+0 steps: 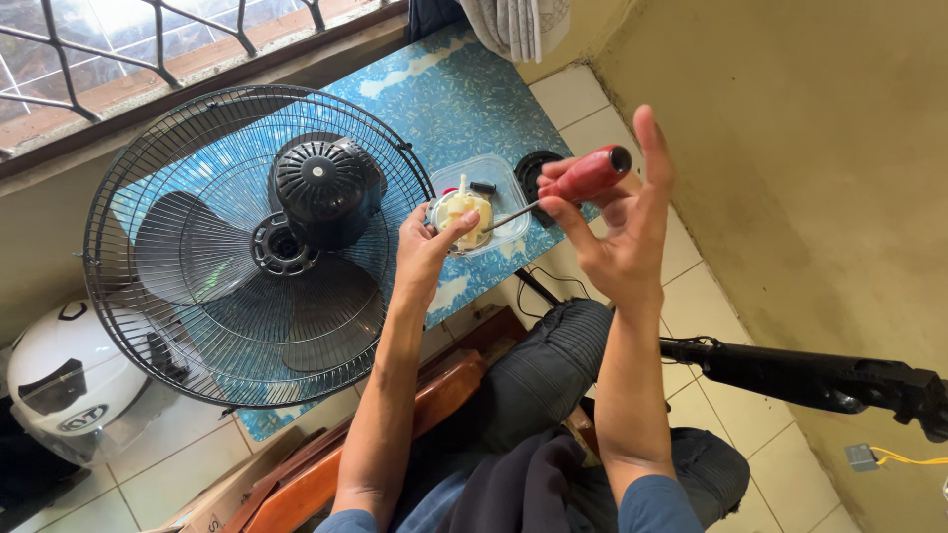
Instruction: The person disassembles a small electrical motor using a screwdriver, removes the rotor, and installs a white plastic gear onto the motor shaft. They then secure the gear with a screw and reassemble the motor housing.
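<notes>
The person's left hand (427, 240) gripped a small cream-and-metal motor part (460, 213), holding it up above the clear plastic tub (504, 178) on the blue patterned tabletop (449, 99). The right hand (614, 219) pinched a red-handled screwdriver (583, 179) between thumb and fingertips, other fingers spread, its thin shaft reaching the part. Just beside them on the tabletop lay a black wire-caged fan (252, 242), and a white helmet (69, 375) sat on the tiled floor.
</notes>
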